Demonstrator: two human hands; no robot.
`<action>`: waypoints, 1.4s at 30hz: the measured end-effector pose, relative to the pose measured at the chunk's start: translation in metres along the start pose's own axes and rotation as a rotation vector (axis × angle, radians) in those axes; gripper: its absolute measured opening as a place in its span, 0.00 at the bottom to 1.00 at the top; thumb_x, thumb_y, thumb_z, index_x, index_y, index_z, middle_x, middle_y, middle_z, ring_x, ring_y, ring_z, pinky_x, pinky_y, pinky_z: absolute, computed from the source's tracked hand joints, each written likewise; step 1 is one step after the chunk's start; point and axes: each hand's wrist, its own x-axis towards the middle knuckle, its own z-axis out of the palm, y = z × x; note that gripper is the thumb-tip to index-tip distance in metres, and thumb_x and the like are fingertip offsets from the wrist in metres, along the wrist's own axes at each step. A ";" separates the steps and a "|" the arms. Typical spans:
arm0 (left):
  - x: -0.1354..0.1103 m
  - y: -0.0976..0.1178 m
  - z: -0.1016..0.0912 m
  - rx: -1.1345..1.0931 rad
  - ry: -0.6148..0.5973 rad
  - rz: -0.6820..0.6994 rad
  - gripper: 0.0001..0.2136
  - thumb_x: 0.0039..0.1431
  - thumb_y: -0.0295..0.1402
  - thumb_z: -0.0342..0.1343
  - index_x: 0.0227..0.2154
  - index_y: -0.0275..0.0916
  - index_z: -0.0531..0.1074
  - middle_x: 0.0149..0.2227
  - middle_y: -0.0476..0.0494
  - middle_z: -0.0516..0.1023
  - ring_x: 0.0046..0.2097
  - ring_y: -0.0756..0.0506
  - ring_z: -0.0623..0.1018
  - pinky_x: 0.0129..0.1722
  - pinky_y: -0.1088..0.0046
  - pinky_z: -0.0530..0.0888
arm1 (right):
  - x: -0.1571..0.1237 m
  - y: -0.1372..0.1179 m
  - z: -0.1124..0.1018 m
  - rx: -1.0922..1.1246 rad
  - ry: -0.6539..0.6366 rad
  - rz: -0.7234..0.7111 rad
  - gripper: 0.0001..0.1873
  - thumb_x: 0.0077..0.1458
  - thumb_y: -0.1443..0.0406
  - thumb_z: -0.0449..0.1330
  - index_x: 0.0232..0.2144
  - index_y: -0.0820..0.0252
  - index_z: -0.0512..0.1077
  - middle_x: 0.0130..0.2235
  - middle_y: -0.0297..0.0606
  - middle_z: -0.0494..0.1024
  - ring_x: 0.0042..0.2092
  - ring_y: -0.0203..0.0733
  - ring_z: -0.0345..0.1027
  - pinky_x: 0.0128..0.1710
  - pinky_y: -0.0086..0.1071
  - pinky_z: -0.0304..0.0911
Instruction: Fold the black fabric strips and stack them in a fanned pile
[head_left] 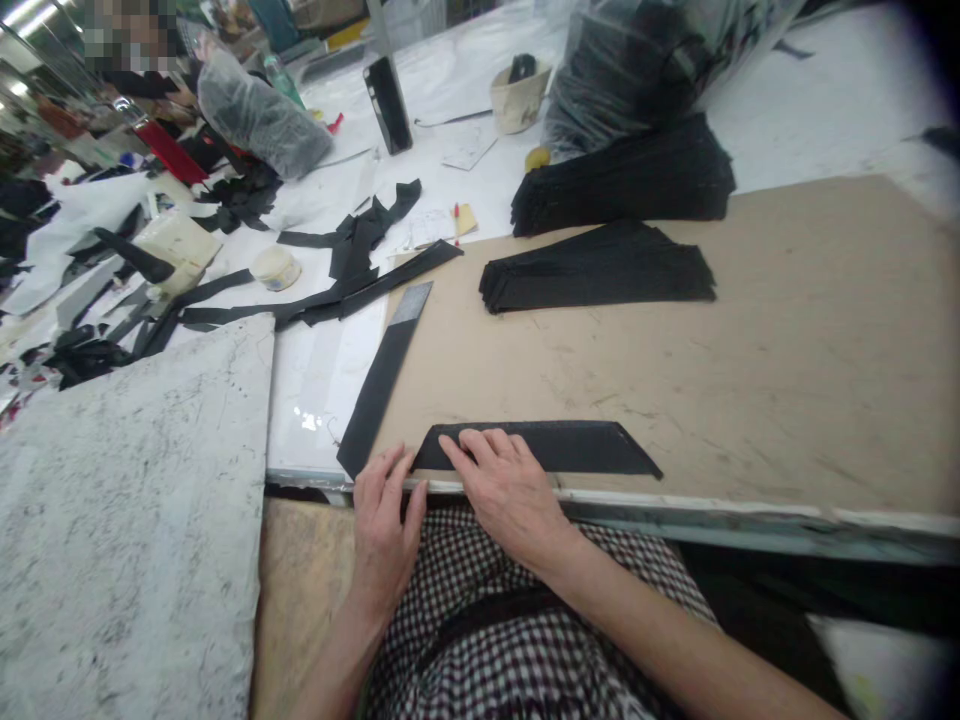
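Note:
A flat black fabric strip [581, 450] with slanted ends lies along the front edge of a brown board [787, 370]. My right hand [510, 490] rests on its left half, fingers laid out over the cloth and hiding part of it. At the strip's left tip is my left hand [386, 520], fingertips on the board's edge and thumb apart. Just beyond those fingertips, a second black strip [382, 385] with a grey upper end lies slanting across the board's left border. Neither hand grips anything.
Two fanned stacks of black strips, a nearer stack [600, 270] and a farther stack [622, 180], sit at the back of the board. Black scraps [360, 245], a round lid [275, 268], a phone [388, 105] and a cup [519, 100] are farther off. A grey-white panel [135, 520] stands left.

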 end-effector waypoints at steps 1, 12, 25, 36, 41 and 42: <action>0.001 0.000 0.000 0.026 -0.001 0.008 0.21 0.65 0.27 0.55 0.61 0.38 0.65 0.61 0.34 0.70 0.62 0.39 0.68 0.61 0.54 0.67 | 0.000 0.000 0.000 0.000 -0.004 0.003 0.24 0.64 0.69 0.55 0.62 0.60 0.64 0.50 0.45 0.72 0.47 0.50 0.60 0.43 0.43 0.56; 0.017 0.003 0.007 0.098 -0.035 0.045 0.20 0.65 0.27 0.54 0.59 0.38 0.68 0.61 0.35 0.70 0.62 0.37 0.67 0.62 0.49 0.65 | -0.001 -0.002 0.000 0.019 0.012 0.010 0.24 0.63 0.69 0.55 0.61 0.62 0.64 0.50 0.46 0.72 0.47 0.49 0.61 0.44 0.43 0.58; 0.034 0.001 0.014 0.022 -0.016 0.060 0.12 0.66 0.29 0.54 0.50 0.42 0.73 0.58 0.39 0.73 0.60 0.37 0.69 0.59 0.50 0.67 | -0.001 -0.001 0.002 0.067 0.036 0.029 0.22 0.64 0.70 0.54 0.60 0.61 0.65 0.48 0.45 0.72 0.46 0.49 0.61 0.43 0.45 0.60; 0.065 -0.004 0.008 -0.153 -0.167 -0.110 0.06 0.61 0.37 0.59 0.32 0.41 0.71 0.49 0.41 0.74 0.53 0.38 0.71 0.54 0.54 0.68 | -0.005 0.042 -0.027 0.211 0.059 0.024 0.14 0.66 0.67 0.53 0.51 0.64 0.70 0.49 0.45 0.73 0.50 0.48 0.64 0.52 0.42 0.61; 0.067 -0.002 -0.002 -0.447 -0.330 -0.301 0.06 0.62 0.38 0.57 0.35 0.41 0.69 0.39 0.48 0.76 0.38 0.47 0.74 0.40 0.69 0.71 | 0.019 0.057 -0.021 0.275 -0.017 -0.067 0.19 0.63 0.64 0.59 0.55 0.64 0.68 0.52 0.46 0.73 0.53 0.50 0.64 0.54 0.44 0.60; 0.069 -0.003 -0.004 -0.510 -0.356 -0.356 0.07 0.61 0.38 0.58 0.37 0.41 0.69 0.36 0.49 0.76 0.35 0.48 0.74 0.37 0.71 0.71 | 0.024 0.058 -0.019 0.294 -0.036 -0.077 0.19 0.63 0.63 0.61 0.54 0.63 0.69 0.51 0.46 0.74 0.52 0.49 0.64 0.54 0.44 0.60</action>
